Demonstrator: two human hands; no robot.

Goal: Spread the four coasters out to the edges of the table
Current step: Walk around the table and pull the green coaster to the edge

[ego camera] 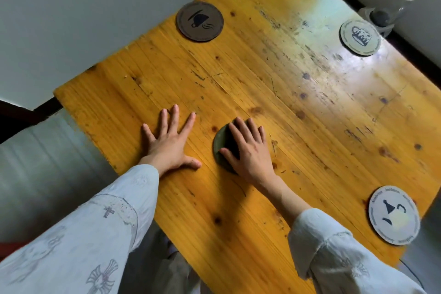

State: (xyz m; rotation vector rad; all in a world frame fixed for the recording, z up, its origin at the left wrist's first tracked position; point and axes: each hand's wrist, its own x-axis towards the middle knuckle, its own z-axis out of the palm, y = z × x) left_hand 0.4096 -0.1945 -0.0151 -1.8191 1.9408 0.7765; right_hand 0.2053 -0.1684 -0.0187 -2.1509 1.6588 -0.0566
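Lit softly by daylight; glared white across the table (346, 74) far beyond the fingertips; bent and blurred at edges.

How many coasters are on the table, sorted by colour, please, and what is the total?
Brown round coaster with a cup design: 1
Pale round coasters with dark printed designs, one at the far right edge and one at the near right edge: 2
Dark green round coaster, partly covered by the right hand: 1
Total: 4

Scuffed glossy wood table (274, 83); matt brown coaster (200, 21).
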